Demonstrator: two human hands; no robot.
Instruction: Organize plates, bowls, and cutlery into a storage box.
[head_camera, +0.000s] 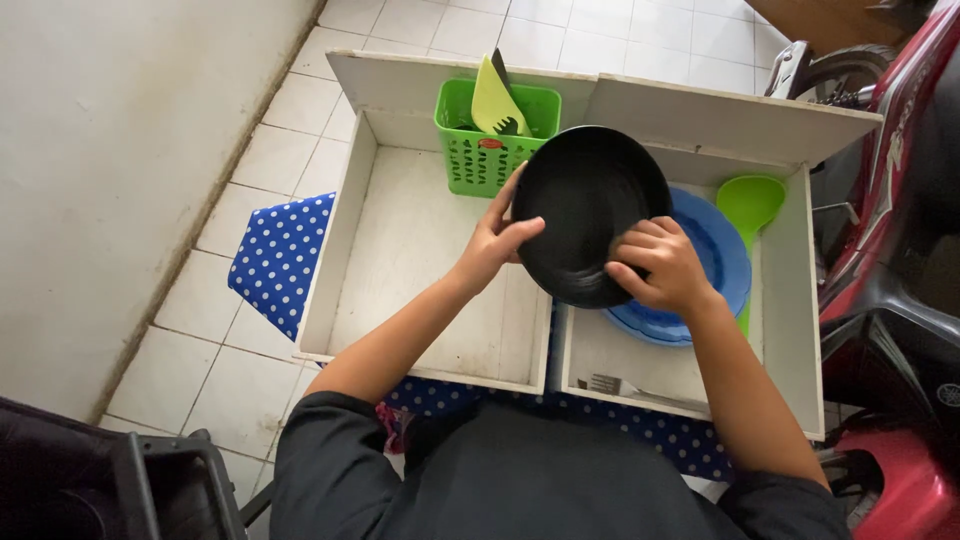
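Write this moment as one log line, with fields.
left hand: holds black plate | right hand: holds same plate | under: blue plates | tray: white

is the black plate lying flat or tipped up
Tipped up: both hands, left and right, hold the black plate tilted above the blue plates.

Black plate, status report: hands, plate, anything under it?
Both hands on black plate: left hand at its left rim, right hand at lower right. Plate tilted, above tray divider. Blue plates beneath, green spoon beside.
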